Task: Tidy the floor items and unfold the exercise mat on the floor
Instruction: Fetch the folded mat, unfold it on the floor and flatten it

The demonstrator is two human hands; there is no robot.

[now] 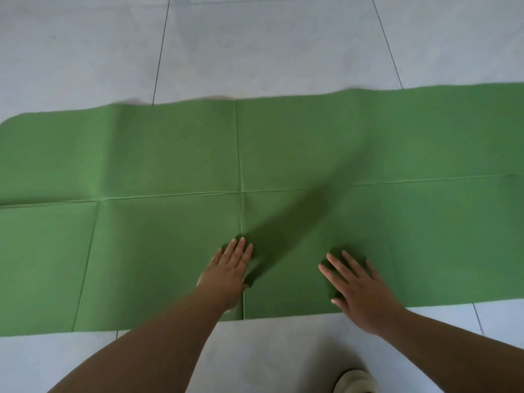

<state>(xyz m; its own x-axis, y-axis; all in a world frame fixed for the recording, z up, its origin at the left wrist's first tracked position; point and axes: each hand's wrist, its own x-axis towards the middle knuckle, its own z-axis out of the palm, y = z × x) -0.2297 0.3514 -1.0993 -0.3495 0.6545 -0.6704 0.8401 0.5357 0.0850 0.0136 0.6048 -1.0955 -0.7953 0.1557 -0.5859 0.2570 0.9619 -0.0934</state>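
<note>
green exercise mat [170,154] lies unfolded across the frame; left hand [226,275] and right hand [360,290] press flat on it, fingers spread.

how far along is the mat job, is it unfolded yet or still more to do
Mostly done: the green mat lies spread open on the tiled floor, with no folded layers showing. In hand: the left hand and right hand press flat near its near edge. Left: fold creases and a wavy far edge remain. Both ends run out of view.
</note>
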